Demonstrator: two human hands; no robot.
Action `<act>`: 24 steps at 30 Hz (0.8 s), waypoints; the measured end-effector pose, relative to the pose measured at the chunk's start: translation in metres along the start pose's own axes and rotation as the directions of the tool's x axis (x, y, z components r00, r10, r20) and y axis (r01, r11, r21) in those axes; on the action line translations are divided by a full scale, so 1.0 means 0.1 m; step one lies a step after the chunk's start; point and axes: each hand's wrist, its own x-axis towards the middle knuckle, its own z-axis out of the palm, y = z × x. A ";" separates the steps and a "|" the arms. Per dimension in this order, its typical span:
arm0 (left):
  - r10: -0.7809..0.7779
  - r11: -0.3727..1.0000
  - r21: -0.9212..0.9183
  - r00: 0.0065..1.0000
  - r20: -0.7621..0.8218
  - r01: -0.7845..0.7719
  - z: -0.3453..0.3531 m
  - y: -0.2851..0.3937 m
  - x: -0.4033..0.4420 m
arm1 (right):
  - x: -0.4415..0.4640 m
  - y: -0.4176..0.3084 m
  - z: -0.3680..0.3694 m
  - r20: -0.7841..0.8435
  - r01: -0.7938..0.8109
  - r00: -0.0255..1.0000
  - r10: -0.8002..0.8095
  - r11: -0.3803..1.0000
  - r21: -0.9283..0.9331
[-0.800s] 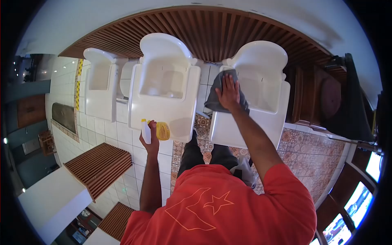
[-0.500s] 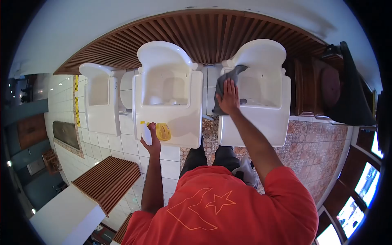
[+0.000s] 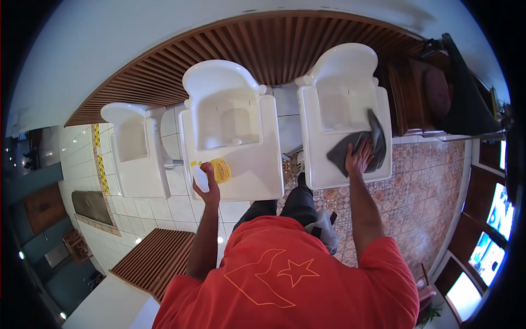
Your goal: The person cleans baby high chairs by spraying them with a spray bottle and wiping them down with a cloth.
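My left hand [image 3: 208, 183] is closed around a spray bottle [image 3: 221, 170] with a white and yellow head and a yellow body, over the front left of the middle white high chair's tray [image 3: 252, 181]. On the right-hand high chair's tray [image 3: 323, 143], my right hand [image 3: 359, 158] lies flat with its fingers stretched out, pressing on a dark grey cloth [image 3: 341, 149]. One end of that cloth reaches up toward the seat [image 3: 335, 112].
A third white high chair [image 3: 139, 170] stands at the left. Behind the row runs a brown slatted wood panel [image 3: 263, 44]. Dark wooden furniture [image 3: 405, 104] is close on the right, and a slatted wooden piece [image 3: 156, 252] is at lower left.
My right hand has swept the grey cloth from the tray's left side to its right front part. The left hand still holds the spray bottle in nearly the same place. The view has shifted slightly.
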 end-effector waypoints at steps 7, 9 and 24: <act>0.052 0.997 0.057 0.997 0.058 -0.055 -0.07 -0.14 -0.03 | -0.89 -0.99 0.17 0.098 0.196 0.973 -0.207 0.974 0.111; 0.034 0.998 0.041 0.997 0.064 -0.037 -0.10 -0.22 -0.02 | -0.87 -0.80 0.00 0.152 0.224 0.958 -0.241 0.967 0.122; -0.038 0.996 0.081 0.987 0.153 0.026 -0.28 -0.34 -0.18 | -0.86 -0.87 -0.08 0.225 0.126 0.968 -0.113 0.991 -0.045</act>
